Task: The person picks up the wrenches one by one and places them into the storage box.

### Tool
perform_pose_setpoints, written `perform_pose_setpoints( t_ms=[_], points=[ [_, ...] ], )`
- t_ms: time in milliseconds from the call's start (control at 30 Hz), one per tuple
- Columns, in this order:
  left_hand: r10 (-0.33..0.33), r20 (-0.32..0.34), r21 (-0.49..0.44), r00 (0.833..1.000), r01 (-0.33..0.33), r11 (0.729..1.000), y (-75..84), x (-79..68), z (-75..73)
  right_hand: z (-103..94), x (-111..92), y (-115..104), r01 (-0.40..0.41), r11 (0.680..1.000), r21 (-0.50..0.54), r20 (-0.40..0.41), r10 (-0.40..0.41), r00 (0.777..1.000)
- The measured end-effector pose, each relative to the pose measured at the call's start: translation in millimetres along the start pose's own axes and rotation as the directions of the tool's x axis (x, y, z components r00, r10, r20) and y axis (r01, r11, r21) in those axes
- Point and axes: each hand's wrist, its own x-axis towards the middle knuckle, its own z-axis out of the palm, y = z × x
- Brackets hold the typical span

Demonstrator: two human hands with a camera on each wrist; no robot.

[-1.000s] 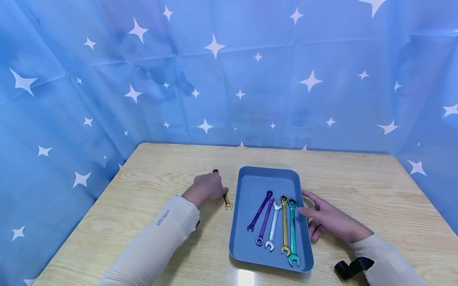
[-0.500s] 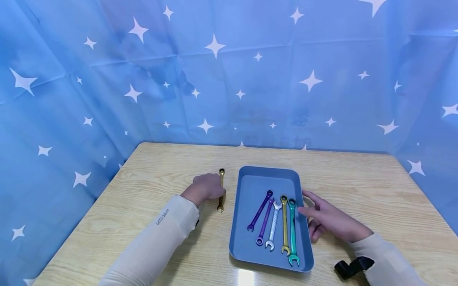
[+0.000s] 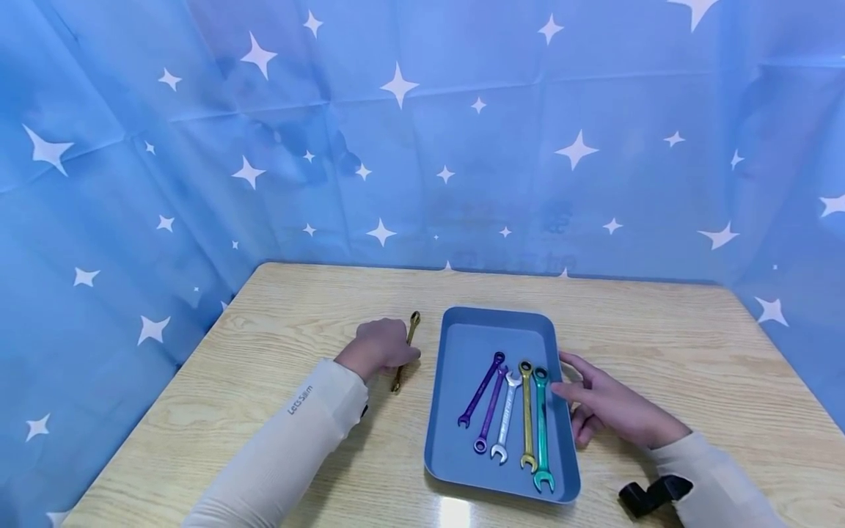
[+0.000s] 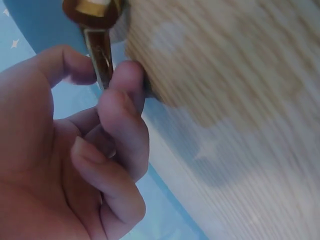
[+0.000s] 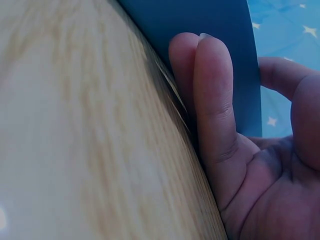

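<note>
My left hand (image 3: 383,343) pinches a gold-bronze combination wrench (image 3: 412,328) between thumb and fingers, over the table left of the tray. The wrench slants, its far end leaning right; the hand covers its middle. In the left wrist view its shank (image 4: 101,57) runs between the thumb and fingertip. A blue-grey tray (image 3: 472,330) holds two purple wrenches (image 3: 489,411), a silver wrench (image 3: 505,418), a gold wrench (image 3: 527,418) and a green wrench (image 3: 541,433), roughly side by side. My right hand (image 3: 610,407) grips the tray's right side, thumb over the rim, fingers against the outer wall (image 5: 210,20).
The wood-grain table (image 3: 317,293) extends around the tray on all sides. Behind it and at both sides hangs a blue curtain (image 3: 409,161) with white stars. A black strap device (image 3: 653,495) sits at the right wrist.
The wrench in my left hand has turned clockwise: its far end has swung right and its near end left. The right hand and tray have stayed in place.
</note>
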Motion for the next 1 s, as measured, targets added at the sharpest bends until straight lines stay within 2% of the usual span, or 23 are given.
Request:
perform_pose_setpoints(
  t_ms=[300, 533, 733, 1000],
  points=[
    [-0.020, -0.011, -0.001, 1.000, 0.020, 1.000, -4.0, 1.1, 1.3, 0.7, -0.3, -0.5, 0.000, 1.000, -0.005, -0.005, 0.000, 1.000],
    [-0.006, -0.007, -0.020, 1.000, 0.006, 1.000, -6.2, 0.8, 0.3, 0.5, -0.5, -0.4, -0.003, 1.000, 0.002, -0.001, 0.003, 1.000],
    [0.056, -0.050, -0.080, 0.997, -0.060, 0.995, -3.8, -5.7, -4.7, 0.3, -0.9, 0.2, -0.002, 1.000, 0.009, 0.000, 0.002, 1.000],
    [0.126, -0.141, -0.153, 0.982, -0.148, 0.977, 6.5, -19.6, -13.5, 0.3, -0.7, -0.2, 0.002, 1.000, 0.001, 0.000, -0.002, 1.000]
  ],
)
